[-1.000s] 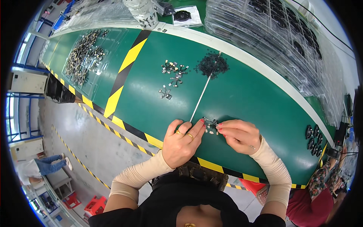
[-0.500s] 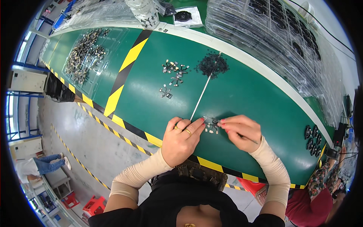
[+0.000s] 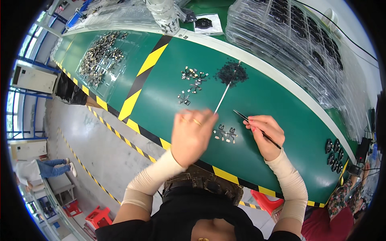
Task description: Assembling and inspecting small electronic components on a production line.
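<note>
My right hand (image 3: 268,134) grips black tweezers (image 3: 259,129), whose tips point up and left over the green table. Just left of it lie several small flat parts (image 3: 231,135) with dark square ends and pale tabs, set close together. My left hand (image 3: 191,136), wearing rings, hovers beside these parts at the near end of a thin white strip (image 3: 223,96). Motion blurs its fingers, so whether they pinch anything is unclear. Farther off, a heap of tiny black pieces (image 3: 231,73) covers part of the strip. Loose small parts (image 3: 193,74) lie scattered left of that heap.
A clear tray (image 3: 114,76) with many small parts is at the far left, beyond yellow-black tape (image 3: 138,92). Stacked clear trays (image 3: 281,52) line the back right. Round black parts (image 3: 334,154) sit at the right. Another person (image 3: 52,170) stands across the aisle.
My left hand has lifted off the small parts and moved slightly up and left. My right hand has drawn back from them, leaving the tweezers in plain sight.
</note>
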